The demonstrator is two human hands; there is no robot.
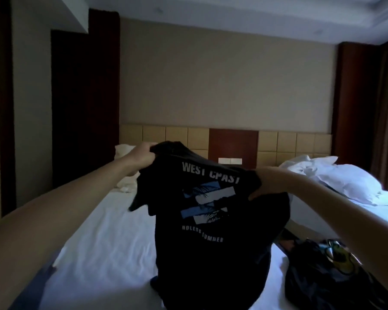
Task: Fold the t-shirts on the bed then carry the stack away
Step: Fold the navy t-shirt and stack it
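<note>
Above the white bed (pixel 103 231), the black printed t-shirt (pixel 211 233) hangs with its long axis 12 to 6, hem resting there. The left grip (pixel 143 156) clenches one shoulder at 10 o'clock, and the right grip (pixel 268 186) pinches the other at 2, lower.

Both bare arms reach out in front, the left one a bit higher than the right. The left hand (pixel 143 156) is curled tight round the top of the black t-shirt (pixel 211 238). The right hand (pixel 269 184) grips its other side, thumb on the front
</note>
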